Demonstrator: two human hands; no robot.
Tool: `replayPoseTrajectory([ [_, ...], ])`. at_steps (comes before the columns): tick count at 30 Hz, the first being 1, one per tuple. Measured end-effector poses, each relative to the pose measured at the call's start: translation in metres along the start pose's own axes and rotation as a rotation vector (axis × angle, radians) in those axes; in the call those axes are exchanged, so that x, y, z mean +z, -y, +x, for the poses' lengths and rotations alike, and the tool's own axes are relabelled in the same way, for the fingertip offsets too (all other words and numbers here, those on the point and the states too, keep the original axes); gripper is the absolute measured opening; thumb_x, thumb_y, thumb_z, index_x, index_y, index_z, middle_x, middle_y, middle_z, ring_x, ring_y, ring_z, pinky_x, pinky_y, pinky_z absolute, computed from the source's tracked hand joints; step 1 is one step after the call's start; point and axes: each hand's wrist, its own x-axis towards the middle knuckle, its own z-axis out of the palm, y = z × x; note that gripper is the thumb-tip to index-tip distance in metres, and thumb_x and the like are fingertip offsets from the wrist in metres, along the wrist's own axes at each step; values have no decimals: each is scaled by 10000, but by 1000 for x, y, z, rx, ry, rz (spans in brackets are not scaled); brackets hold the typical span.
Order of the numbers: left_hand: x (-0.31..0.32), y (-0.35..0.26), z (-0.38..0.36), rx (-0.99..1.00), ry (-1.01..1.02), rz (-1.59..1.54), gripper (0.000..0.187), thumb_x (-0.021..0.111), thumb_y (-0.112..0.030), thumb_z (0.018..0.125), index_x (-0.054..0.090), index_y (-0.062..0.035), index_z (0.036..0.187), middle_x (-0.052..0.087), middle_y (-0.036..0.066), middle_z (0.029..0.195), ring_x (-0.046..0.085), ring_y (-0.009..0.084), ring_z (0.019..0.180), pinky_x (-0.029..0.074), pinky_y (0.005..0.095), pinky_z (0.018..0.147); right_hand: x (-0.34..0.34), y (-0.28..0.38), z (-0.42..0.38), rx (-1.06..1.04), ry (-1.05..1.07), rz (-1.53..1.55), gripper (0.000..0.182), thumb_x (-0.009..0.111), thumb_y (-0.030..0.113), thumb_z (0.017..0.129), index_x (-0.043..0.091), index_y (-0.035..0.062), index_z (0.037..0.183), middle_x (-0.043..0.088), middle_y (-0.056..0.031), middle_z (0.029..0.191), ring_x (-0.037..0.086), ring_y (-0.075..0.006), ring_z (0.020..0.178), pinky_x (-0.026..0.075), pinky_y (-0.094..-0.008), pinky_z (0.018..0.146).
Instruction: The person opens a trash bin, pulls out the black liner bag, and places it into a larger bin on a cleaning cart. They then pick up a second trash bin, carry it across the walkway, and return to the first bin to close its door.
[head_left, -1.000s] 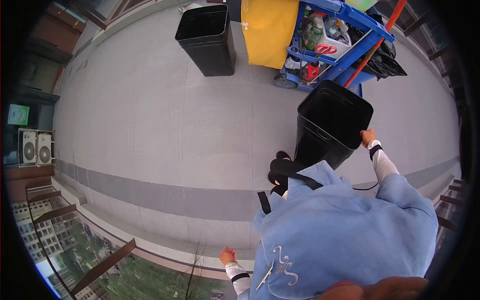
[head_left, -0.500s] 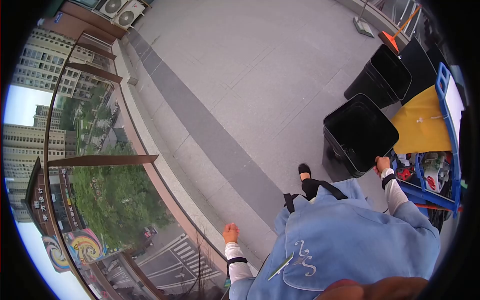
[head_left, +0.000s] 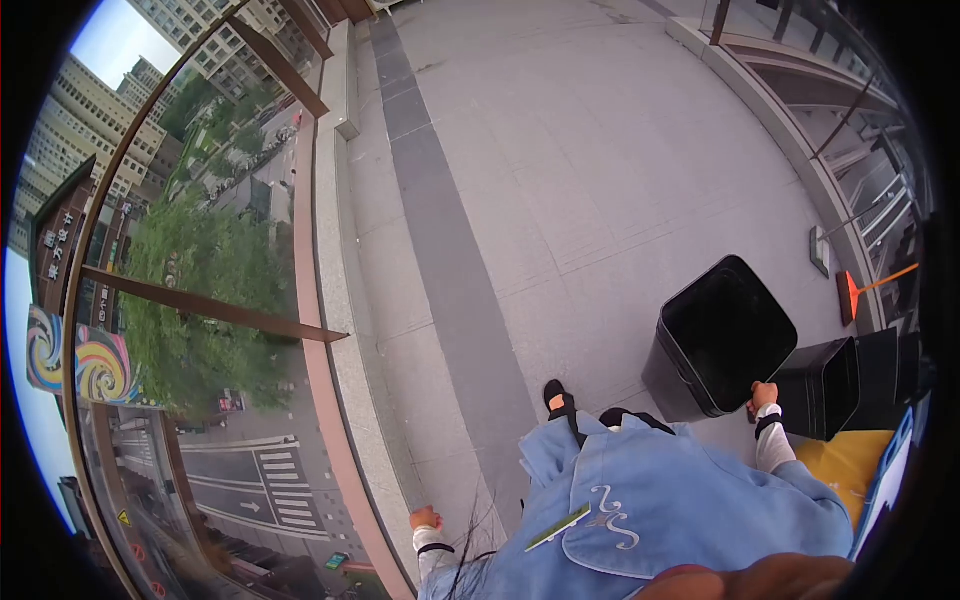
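Observation:
My right hand (head_left: 764, 397) grips the near right rim of a square black trash bin (head_left: 668, 372), which stands open-topped. The inside of the bin looks dark, with no contents that I can make out. At my left side, above the pale stone ledge by the glass, my left hand (head_left: 427, 518) is curled into a loose fist with nothing visible in it. A second black bin (head_left: 818, 390) stands just right of my right hand, partly behind it.
A cleaning cart with a yellow bag (head_left: 850, 465) and blue frame (head_left: 885, 490) is at lower right. An orange broom (head_left: 849, 298) and a dustpan (head_left: 820, 251) stand along the right wall. A glass railing (head_left: 215, 308) runs down the left; grey paving (head_left: 560, 160) stretches ahead.
The held bin has moved away from the second bin and the cart, with my right hand still on its rim. My view has turned right and forward along the paving.

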Motion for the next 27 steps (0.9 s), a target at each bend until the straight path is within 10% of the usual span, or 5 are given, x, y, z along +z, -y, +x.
replayPoseTrajectory([
  [6,33,-364,36,848,-159,133,155,504,-145,729,552,-5,774,557,98,591,533,158,493,436,280,484,78,108,79,-52,47,-6,223,418,209,759,452,50,607,391,-99,359,348,-195,245,264,-312,244],
  [12,71,-577,17,1046,-189,256,104,527,-117,716,567,-57,792,510,52,548,509,146,510,420,269,489,187,294,106,-37,124,-106,144,428,75,686,450,-31,592,399,-128,382,389,-220,267,304,-333,258],
  [17,72,-575,62,618,-388,622,141,518,-109,593,576,-138,719,590,129,711,562,305,701,439,366,648,270,433,119,-18,265,-210,236,352,79,733,443,-20,540,435,-150,391,410,-229,270,304,-348,257],
  [23,59,-486,168,108,-479,250,102,503,-86,666,579,-49,722,566,73,578,559,190,525,454,302,450,350,574,167,4,216,-145,115,409,82,672,432,-30,665,407,-135,405,384,-217,275,271,-331,253],
  [27,48,-578,180,-335,-188,65,243,428,-216,748,599,-47,714,615,86,675,598,170,558,477,291,543,404,650,172,14,202,-140,160,435,88,642,425,-23,756,394,-109,400,362,-194,264,257,-313,247],
])
